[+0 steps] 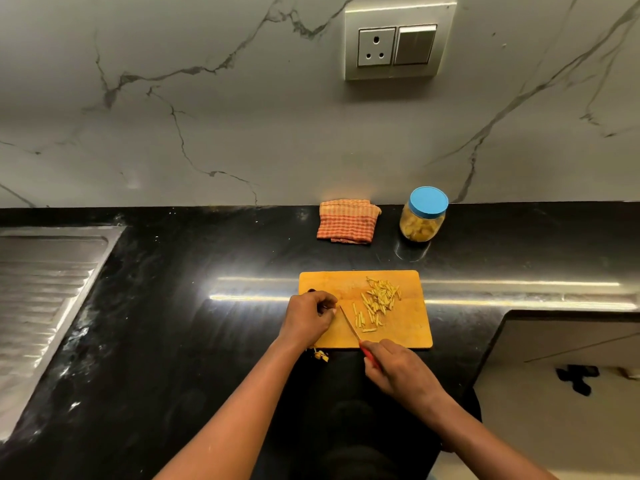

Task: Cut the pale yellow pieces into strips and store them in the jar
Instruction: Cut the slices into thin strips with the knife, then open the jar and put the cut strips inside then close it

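Note:
A wooden cutting board point(408, 327) lies on the black counter. Several pale yellow strips point(377, 301) are spread over its middle and right. My right hand point(398, 370) grips the red handle of a small knife point(349, 323), whose blade lies on the board just left of the strips. My left hand point(308, 317) rests on the board's left edge with fingers curled; whether it holds a piece is hidden. A clear jar point(420, 223) with a blue lid stands shut behind the board, pale yellow pieces inside.
A folded orange checked cloth point(348, 221) lies left of the jar by the wall. A few yellow scraps point(321, 355) sit on the counter under my left wrist. A steel sink drainboard point(45, 292) fills the left. The counter edge drops off at right.

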Motion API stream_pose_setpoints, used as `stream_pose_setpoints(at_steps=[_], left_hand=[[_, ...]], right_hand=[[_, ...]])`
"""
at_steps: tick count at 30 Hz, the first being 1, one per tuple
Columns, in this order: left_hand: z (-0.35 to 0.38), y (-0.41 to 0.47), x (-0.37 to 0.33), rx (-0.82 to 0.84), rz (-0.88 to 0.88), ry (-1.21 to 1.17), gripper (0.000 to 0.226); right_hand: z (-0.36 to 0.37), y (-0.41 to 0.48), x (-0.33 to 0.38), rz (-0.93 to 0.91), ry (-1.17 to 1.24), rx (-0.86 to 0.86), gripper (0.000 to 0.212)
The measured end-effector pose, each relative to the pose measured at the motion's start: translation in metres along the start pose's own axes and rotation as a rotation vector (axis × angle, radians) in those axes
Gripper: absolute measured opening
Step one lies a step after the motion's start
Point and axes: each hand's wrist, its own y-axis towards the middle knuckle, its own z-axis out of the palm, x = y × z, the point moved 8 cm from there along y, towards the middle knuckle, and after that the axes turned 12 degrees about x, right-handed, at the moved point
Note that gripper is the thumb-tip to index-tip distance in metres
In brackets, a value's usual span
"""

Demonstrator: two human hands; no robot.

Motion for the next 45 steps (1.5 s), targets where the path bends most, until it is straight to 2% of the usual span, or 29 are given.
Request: stream_pose_setpoints(at_steps=[5,8,12,15,18,22,26,35,40,45], left_hand=[[0.002,0.003,0.004,0.017,-0.011,-0.012,0.023],[0.001,0.003,0.004,0.009,-0.021,-0.02,0.02],[-0.008,0.003,0.007,-0.086,-0.057,-0.081,0.013],[-0.015,0.005,0.009,-0.12,-0.057,-0.101,0.008],[-0.018,0.006,0.01,-0.11,-0.059,-0.134,0.008],[-0.015,0.01,0.015,-0.053,-0.069,-0.196,0.013],[-0.012,0.012,0.02,-0.031,-0.092,-0.251,0.01],[-0.015,0.02,0.025,0.008,-0.114,-0.277,0.004],[-0.029,0.034,0.0,-0.124,-0.04,-0.144,0.013],[-0.013,0.067,-0.065,-0.056,0.158,-0.099,0.042]], right_hand=[[-0.016,-0.001,-0.013,0.056,0.014,-0.048,0.04],[-0.018,0.005,-0.004,0.027,0.04,-0.044,0.039],[-0.015,0.033,0.011,0.076,0.12,-0.095,0.037],[-0.017,0.061,0.019,0.148,0.056,-0.122,0.03],[-0.02,0.079,0.029,0.16,-0.082,-0.075,0.018],[-0.016,0.091,0.031,0.165,-0.198,-0.035,0.024],[-0.003,0.098,0.035,0.158,-0.161,0.044,0.027],[0.001,0.1,0.03,0.162,-0.033,0.021,0.028],[-0.063,0.091,0.003,0.18,0.018,-0.14,0.024],[-0.151,0.096,-0.048,0.262,-0.061,-0.256,0.023]])
